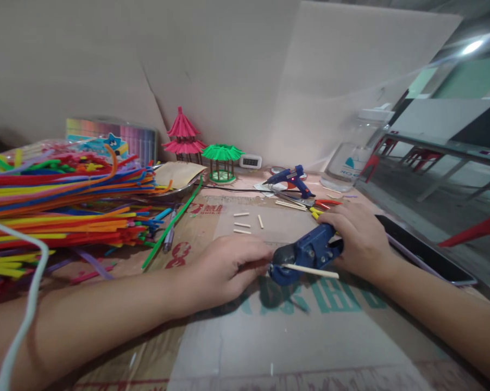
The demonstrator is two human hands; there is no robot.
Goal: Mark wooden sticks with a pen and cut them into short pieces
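Blue cutter [306, 254] gripped in right hand [357, 239]; left hand [224, 269] pinches a wooden stick [310, 270] in its jaws.

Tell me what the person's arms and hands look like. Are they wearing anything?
Both forearms are bare, with no sleeves in view. The left hand and right hand wear no gloves, and no rings, watch or bracelets can be seen. A white cable curves past the left forearm near the picture's edge.
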